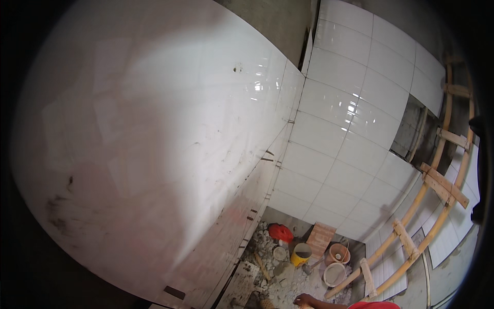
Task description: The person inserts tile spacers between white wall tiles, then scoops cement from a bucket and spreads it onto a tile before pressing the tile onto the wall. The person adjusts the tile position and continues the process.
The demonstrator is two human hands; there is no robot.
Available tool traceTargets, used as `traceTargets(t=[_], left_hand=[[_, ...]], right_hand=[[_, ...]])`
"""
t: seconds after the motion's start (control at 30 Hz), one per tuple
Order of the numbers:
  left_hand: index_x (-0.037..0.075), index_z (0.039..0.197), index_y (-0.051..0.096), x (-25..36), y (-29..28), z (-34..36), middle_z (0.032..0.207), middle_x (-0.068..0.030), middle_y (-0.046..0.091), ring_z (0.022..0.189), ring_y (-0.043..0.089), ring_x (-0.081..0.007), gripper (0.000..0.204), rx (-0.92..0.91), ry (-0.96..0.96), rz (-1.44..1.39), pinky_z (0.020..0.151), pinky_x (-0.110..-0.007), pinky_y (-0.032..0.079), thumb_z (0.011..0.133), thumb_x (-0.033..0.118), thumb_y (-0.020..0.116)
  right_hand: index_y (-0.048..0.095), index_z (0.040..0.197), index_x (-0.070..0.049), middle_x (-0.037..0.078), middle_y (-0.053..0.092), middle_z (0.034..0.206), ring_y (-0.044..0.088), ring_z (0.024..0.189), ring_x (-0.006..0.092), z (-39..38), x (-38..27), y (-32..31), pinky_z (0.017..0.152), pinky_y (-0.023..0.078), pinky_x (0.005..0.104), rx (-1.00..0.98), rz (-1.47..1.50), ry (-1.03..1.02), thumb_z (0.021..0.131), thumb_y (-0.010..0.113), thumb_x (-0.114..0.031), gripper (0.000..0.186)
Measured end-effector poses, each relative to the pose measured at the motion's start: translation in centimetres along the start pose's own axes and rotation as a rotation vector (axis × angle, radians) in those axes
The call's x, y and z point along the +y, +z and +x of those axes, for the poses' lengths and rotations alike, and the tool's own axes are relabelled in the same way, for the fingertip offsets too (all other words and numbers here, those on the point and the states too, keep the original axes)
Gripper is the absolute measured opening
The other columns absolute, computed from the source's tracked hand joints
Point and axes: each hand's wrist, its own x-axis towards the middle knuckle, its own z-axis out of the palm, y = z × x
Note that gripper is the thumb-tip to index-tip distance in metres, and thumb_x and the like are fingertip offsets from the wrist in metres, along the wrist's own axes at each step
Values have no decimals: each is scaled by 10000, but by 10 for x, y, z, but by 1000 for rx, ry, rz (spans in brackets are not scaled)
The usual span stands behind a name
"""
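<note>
My right hand (303, 300) shows small at the lower edge, reaching leftward from a red sleeve (373, 305). Its fingers look curled; what is under them is too small and cut off to make out. My left hand cannot be made out. Just beyond the right hand, rubble (283, 283) covers the floor around a yellow bucket (301, 258), an orange bucket (343, 253) and a round basin of grey material (334, 274). A large glossy white tiled wall (170, 139) fills the left of the view.
A tiled back wall (339, 149) has an untiled opening (406, 129). A rough wooden ladder (441, 185) leans along the right. A red bag (280, 233), a brownish board (321, 238) and a loose stick (261, 265) lie at the back of the floor.
</note>
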Motion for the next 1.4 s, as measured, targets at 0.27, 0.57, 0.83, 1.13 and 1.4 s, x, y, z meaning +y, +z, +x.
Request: traceTargets(t=[0.27,0.57,0.83,1.13,1.4], left_hand=[[-160,1543,82,-6,5,-6,1583,-461,16,1503,119,-559,794,63,22,-2,1200,-674,166,1078,380,432],[-145,1543,109,-17,9,-14,1580,-460,43,1499,140,-556,753,150,44,22,1201,-675,175,1081,362,422],[-132,1543,133,-28,16,-17,1577,-458,67,1496,159,-554,719,185,61,22,1202,-676,183,1085,346,413],[-118,1543,160,-30,16,-10,1574,-457,94,1492,180,-551,681,159,86,41,1203,-677,192,1089,327,402],[-105,1543,183,-23,4,2,1571,-456,118,1489,199,-549,649,94,174,99,1204,-678,200,1092,311,393]], right_hand=[[768,1133,-133,187,749,1087,721,991,375,-44,-19,-18,893,562,451,-92,120,112,909,625,-466,426],[761,1103,-109,129,759,832,745,717,220,-55,-37,-18,641,593,348,-7,203,165,930,632,-316,299],[782,1056,-111,206,753,933,741,862,371,-68,-36,-17,791,587,450,34,86,130,861,653,-411,380],[783,1066,-129,221,748,952,736,887,378,-76,-41,-12,803,582,454,36,127,192,863,645,-402,368],[783,1090,-130,113,766,845,749,750,266,-67,-42,-24,696,591,370,89,-63,133,893,663,-455,398]])
